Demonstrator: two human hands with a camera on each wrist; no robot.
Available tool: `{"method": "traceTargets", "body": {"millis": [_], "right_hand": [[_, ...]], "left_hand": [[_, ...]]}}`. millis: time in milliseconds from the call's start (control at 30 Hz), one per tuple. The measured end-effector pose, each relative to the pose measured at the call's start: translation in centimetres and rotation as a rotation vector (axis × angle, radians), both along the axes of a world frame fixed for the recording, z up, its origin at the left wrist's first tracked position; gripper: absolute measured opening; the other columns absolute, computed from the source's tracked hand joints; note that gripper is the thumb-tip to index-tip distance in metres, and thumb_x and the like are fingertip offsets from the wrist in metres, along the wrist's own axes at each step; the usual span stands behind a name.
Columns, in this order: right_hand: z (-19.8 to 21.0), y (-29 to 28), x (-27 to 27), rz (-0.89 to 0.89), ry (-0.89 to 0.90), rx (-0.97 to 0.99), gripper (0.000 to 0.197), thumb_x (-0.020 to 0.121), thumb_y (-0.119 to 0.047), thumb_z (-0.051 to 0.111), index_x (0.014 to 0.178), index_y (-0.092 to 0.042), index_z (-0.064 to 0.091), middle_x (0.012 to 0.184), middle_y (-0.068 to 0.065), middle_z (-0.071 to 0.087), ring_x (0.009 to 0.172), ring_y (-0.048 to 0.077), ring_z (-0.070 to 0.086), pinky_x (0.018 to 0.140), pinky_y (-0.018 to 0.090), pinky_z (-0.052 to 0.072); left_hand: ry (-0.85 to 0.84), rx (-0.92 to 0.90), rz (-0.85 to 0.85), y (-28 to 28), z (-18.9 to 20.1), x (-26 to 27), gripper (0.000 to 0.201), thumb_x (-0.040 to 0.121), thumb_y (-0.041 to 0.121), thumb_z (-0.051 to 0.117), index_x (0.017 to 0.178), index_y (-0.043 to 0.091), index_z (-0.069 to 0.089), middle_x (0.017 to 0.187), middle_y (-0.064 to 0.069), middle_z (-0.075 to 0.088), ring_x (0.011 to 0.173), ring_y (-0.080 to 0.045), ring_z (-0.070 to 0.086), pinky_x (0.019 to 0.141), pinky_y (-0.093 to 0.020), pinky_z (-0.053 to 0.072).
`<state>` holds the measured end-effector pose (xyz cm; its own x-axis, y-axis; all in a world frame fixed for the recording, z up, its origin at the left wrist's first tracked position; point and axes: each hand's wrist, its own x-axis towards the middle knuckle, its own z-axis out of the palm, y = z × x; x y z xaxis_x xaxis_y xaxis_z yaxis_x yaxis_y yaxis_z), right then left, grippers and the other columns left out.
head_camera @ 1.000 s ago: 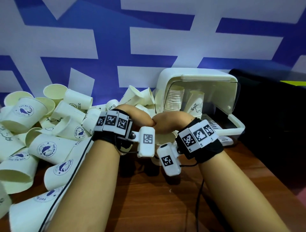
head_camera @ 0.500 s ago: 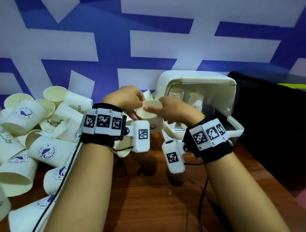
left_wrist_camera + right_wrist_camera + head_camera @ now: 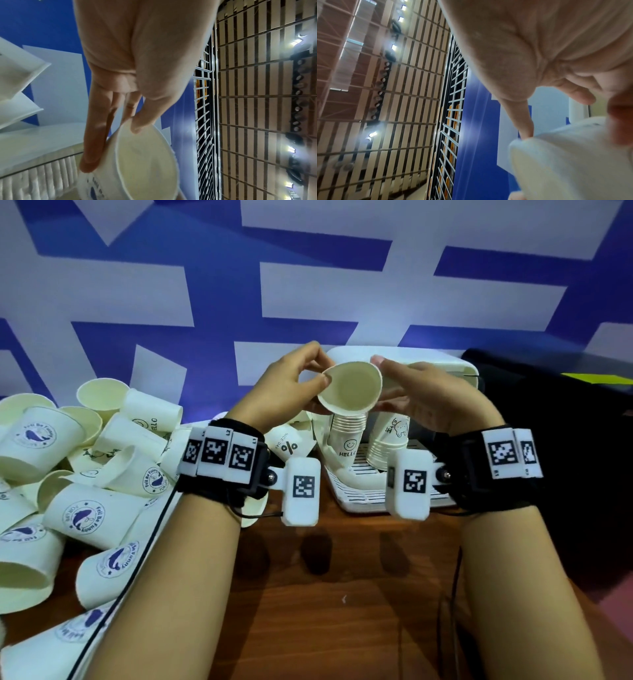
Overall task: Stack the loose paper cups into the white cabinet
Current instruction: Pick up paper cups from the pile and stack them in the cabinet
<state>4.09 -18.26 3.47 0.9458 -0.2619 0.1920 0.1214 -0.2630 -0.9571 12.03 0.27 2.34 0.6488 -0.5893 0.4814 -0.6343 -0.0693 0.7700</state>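
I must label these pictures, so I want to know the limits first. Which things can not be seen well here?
- Head view: the held cup hides part of the white cabinet, so the height of the stack cannot be told.
- Head view: the pile of loose cups is cut off by the left edge.
- Left wrist view: print on the cup is cut off by the bottom edge.
- Right wrist view: the cup is blurred; right hand fills the frame.

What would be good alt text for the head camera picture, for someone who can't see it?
Two bare hands, left hand and right hand, hold a cream paper cup by its rim, mouth toward the camera, in front of an open white plastic cabinet holding stacked cups. A heap of loose printed paper cups lies at left on the brown wooden table.
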Motion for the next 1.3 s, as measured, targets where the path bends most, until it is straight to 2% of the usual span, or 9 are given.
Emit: {"method": "traceTargets", "body": {"millis": [200,400,500,567,633,833,1000,1200,1300], "right_hand": [[-0.1,-1.2,-1.0,0.101,0.098,0.004,0.030,0.092,-0.041,0.056,0.103,-0.016,0.068,0.086,0.006,0.072,0.076,0.015,0.068,0.068,0.024,0.058],[0.4,-3.3,-2.8,0.091,0.084,-0.098,0.038,0.076,-0.028,0.070,0.105,-0.004,0.066,0.076,0.003,0.064,0.055,0.002,0.056,0.048,0.012,0.044],[0.7,-3.7,-3.5,0.025,0.118,-0.301,0.044,0.066,-0.022,0.080,0.104,-0.006,0.064,0.089,0.015,0.068,0.071,0.015,0.060,0.057,0.020,0.046],[0.9,-3.7,-3.5,-0.088,0.144,-0.415,0.050,0.068,-0.015,0.084,0.109,-0.013,0.056,0.097,0.004,0.067,0.085,0.014,0.063,0.066,0.021,0.050],[0.8,-3.8,-3.2,-0.222,0.105,-0.570,0.065,0.067,-0.014,0.086,0.118,-0.017,0.048,0.103,-0.004,0.058,0.092,0.011,0.057,0.069,0.020,0.044],[-0.9,-4.6,-0.9,-0.502,0.057,-0.906,0.085,0.062,-0.012,0.088,0.127,-0.004,0.034,0.128,0.015,0.032,0.116,0.025,0.036,0.088,0.024,0.028],[-1.9,-5.8,0.6,-0.721,0.108,-0.578,0.105,0.059,-0.026,0.091,0.134,0.001,0.024,0.137,0.018,0.029,0.128,0.032,0.037,0.101,0.031,0.036],[-2.7,-7.5,1.0,-0.718,0.131,-0.281,0.107,0.066,-0.026,0.088,0.140,0.002,0.018,0.144,0.018,0.029,0.131,0.029,0.040,0.103,0.032,0.040],[-3.4,-8.1,1.9,-0.674,0.042,-0.089,0.109,0.056,-0.023,0.092,0.135,0.000,0.020,0.137,0.018,0.037,0.123,0.029,0.049,0.100,0.039,0.049]], "left_hand": [[-0.001,0.056,-0.120,-0.2,0.6,-0.7,0.011,0.095,0.009,0.054,0.102,0.016,0.053,0.116,0.003,0.059,0.085,-0.015,0.067,0.069,-0.027,0.058],[0.064,0.134,-0.190,-2.8,-0.6,-1.2,0.038,0.082,0.003,0.064,0.113,0.022,0.051,0.118,0.000,0.061,0.103,-0.014,0.063,0.086,-0.030,0.054],[0.043,0.214,-0.233,-4.5,-1.3,-1.3,0.055,0.082,0.001,0.064,0.130,0.021,0.044,0.129,-0.002,0.058,0.117,-0.011,0.058,0.098,-0.035,0.050],[0.014,0.184,-0.245,-5.7,-1.7,-1.4,0.057,0.085,0.001,0.062,0.136,0.017,0.041,0.135,-0.003,0.054,0.124,-0.011,0.052,0.104,-0.033,0.046],[0.006,0.094,-0.234,-7.1,-2.1,-1.5,0.053,0.088,0.005,0.062,0.135,0.017,0.043,0.135,-0.002,0.053,0.125,-0.012,0.050,0.106,-0.033,0.044],[0.036,0.025,-0.212,-11.2,-1.9,-1.0,0.052,0.084,0.003,0.067,0.131,0.016,0.047,0.129,-0.002,0.056,0.121,-0.012,0.053,0.103,-0.031,0.045],[0.005,0.049,-0.155,-12.9,-1.8,-0.4,0.042,0.086,0.000,0.062,0.125,0.013,0.052,0.129,-0.002,0.056,0.120,-0.013,0.052,0.103,-0.029,0.043],[-0.065,0.138,-0.125,-13.3,-2.0,-0.2,0.042,0.086,0.008,0.063,0.127,0.014,0.054,0.133,-0.003,0.055,0.125,-0.015,0.050,0.109,-0.037,0.039],[-0.093,0.221,-0.139,-13.3,-1.9,-0.4,0.054,0.082,0.019,0.064,0.134,0.017,0.050,0.137,-0.002,0.053,0.127,-0.016,0.048,0.109,-0.039,0.039]]}}
